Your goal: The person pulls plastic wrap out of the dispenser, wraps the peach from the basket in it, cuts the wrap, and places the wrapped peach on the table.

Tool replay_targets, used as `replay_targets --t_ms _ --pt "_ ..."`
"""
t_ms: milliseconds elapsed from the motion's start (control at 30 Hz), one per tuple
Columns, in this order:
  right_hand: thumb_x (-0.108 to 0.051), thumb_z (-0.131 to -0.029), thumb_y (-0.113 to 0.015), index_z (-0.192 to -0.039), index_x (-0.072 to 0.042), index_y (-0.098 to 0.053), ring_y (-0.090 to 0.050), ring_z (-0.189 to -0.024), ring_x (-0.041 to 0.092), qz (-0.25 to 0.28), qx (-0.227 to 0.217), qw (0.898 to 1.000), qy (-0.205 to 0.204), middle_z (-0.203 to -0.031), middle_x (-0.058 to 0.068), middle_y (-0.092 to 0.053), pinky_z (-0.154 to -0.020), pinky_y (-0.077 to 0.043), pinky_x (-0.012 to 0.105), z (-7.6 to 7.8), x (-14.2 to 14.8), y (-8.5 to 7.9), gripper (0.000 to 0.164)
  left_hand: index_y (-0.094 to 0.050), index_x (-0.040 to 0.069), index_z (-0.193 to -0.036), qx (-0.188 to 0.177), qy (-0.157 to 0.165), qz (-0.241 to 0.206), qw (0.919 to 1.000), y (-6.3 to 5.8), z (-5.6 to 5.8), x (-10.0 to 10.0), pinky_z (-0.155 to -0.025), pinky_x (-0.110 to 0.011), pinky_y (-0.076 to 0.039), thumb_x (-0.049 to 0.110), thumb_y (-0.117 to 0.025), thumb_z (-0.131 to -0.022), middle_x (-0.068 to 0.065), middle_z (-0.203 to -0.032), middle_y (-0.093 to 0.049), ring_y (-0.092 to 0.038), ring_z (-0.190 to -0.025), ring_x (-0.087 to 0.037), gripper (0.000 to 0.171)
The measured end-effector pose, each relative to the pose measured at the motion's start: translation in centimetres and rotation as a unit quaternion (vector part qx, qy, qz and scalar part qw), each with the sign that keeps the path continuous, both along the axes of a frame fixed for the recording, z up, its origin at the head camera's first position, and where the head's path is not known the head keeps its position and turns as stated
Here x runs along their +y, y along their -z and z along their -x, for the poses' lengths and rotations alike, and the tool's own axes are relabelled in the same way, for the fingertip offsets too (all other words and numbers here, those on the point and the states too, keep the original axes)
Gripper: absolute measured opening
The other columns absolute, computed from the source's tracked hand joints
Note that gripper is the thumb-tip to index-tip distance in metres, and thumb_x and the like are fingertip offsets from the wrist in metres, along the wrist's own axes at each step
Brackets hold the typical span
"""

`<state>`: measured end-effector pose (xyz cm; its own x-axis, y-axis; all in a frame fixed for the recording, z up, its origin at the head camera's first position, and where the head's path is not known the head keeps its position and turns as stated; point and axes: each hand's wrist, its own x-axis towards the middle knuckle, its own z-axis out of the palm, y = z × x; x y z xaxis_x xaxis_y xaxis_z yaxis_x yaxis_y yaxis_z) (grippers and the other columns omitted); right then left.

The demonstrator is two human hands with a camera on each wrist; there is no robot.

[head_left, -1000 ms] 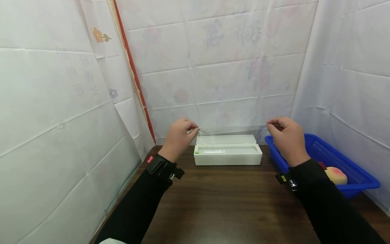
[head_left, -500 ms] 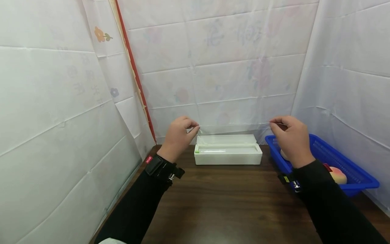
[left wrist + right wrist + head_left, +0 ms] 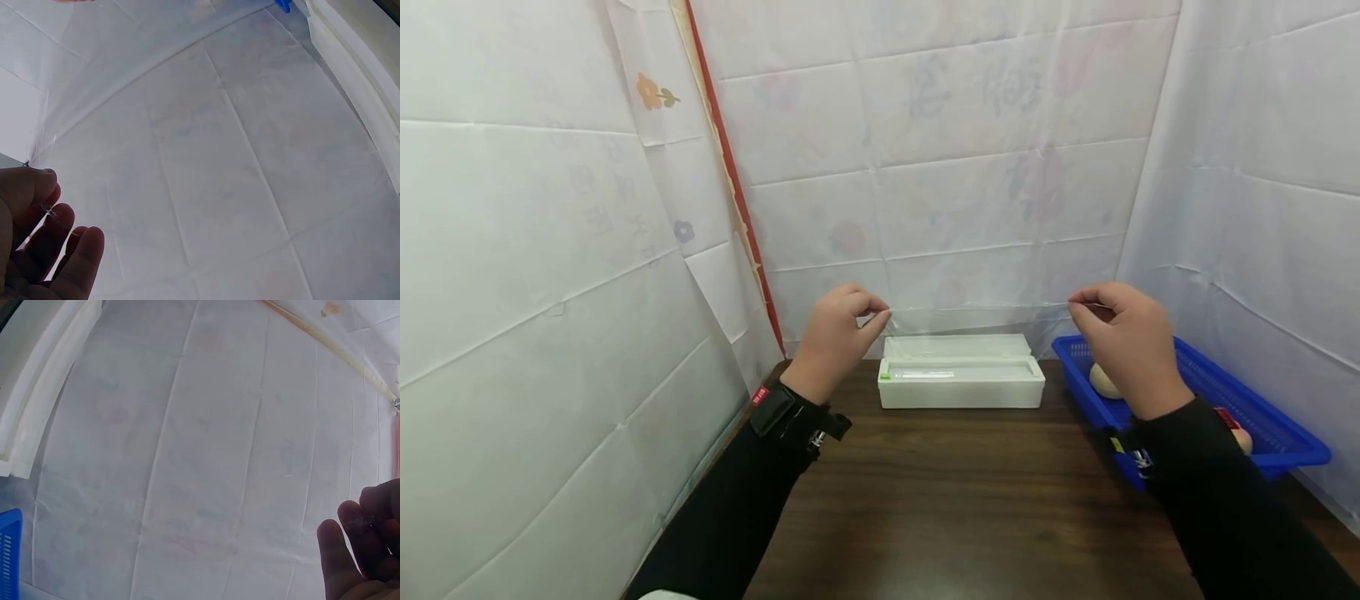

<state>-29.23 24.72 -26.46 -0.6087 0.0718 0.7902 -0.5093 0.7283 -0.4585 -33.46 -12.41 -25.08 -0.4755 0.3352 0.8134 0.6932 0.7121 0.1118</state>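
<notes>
Between my two hands stretches a clear sheet of cling film (image 3: 977, 309), its upper edge a faint line in the head view. My left hand (image 3: 842, 340) pinches one corner of it between thumb and fingers. At the other end, my right hand (image 3: 1123, 348) pinches the opposite corner, above the blue basket. Below and behind the film stands a white cling film box (image 3: 962, 395), its lid tipped up at the back and a small green piece at its left end. In the wrist views, crumpled film shows at the fingertips of the left hand (image 3: 53, 240) and faintly at the right hand (image 3: 369, 540).
A blue basket (image 3: 1213, 383) stands at the right, holding a pale round thing (image 3: 1105, 383) and a peach (image 3: 1244, 440) mostly hidden by the right arm. White sheets with faint prints surround the brown wooden table (image 3: 970, 500).
My right hand has moved a little to the right, widening the gap between the hands and uncovering the pale round thing in the basket. The left hand has hardly moved.
</notes>
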Motion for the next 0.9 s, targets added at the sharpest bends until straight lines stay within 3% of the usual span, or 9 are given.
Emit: replay_targets --t_ms 433,700,900 --pt "-0.024 -0.108 -0.063 -0.116 -0.007 -0.076 -0.052 -0.099 -0.020 0.016 0.002 1.000 -0.017 -0.115 0.010 -0.072 -0.090 -0.042 0.006 -1.2 1.1 0.3 0.022 -0.082 0.012 -0.100 0.015 0.003 -0.004 0.9999 -0.5 -1.1 1.1 -0.080 -0.034 -0.055 0.019 -0.076 -0.100 -0.002 -0.097 -0.074 -0.067 -0.092 -0.020 0.009" --pt "-0.023 -0.107 -0.065 -0.113 -0.006 -0.076 -0.051 -0.096 -0.022 0.024 0.009 1.000 0.007 -0.110 0.008 -0.069 -0.088 -0.041 0.007 -1.7 2.3 1.0 0.021 -0.082 0.013 -0.099 0.018 0.026 0.001 0.9995 -0.5 -1.1 2.3 -0.082 -0.032 -0.055 0.017 -0.076 -0.100 0.001 -0.097 -0.074 -0.067 -0.093 -0.017 0.007" --pt "-0.020 -0.105 -0.067 -0.110 -0.006 -0.077 -0.052 -0.094 -0.022 0.021 0.021 0.999 0.013 -0.109 0.010 -0.071 -0.087 -0.040 0.006 -1.9 2.4 0.6 0.018 -0.081 0.013 -0.099 0.023 0.032 -0.001 0.9992 -0.6 -1.1 2.4 -0.082 -0.033 -0.054 0.017 -0.077 -0.099 0.001 -0.097 -0.074 -0.066 -0.093 -0.018 0.006"
